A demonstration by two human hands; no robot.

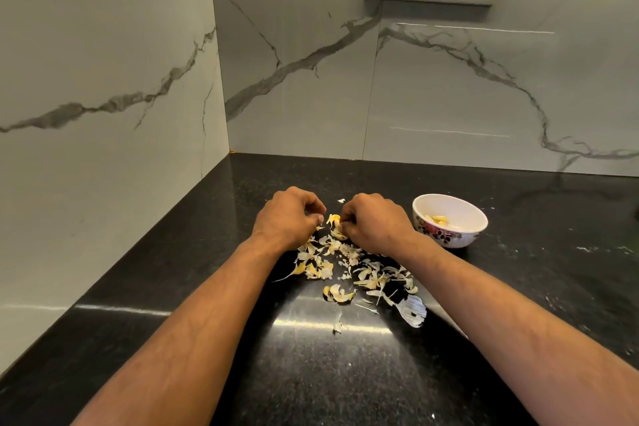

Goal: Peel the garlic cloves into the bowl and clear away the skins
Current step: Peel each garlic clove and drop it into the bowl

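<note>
Both our forearms reached up from the bottom of the frame over the black counter (207, 339). Our left hand (287, 218) and right hand (375, 223) were curled at centre, pinching garlic skins (345, 266). Right of them stood the bowl (465, 214) holding peeled cloves (438, 219).

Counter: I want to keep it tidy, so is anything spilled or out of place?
Only the garlic skins, scattered loose over the black counter in front of both hands. The bowl stands upright to the right with peeled cloves inside. Nothing looks damaged.
</note>
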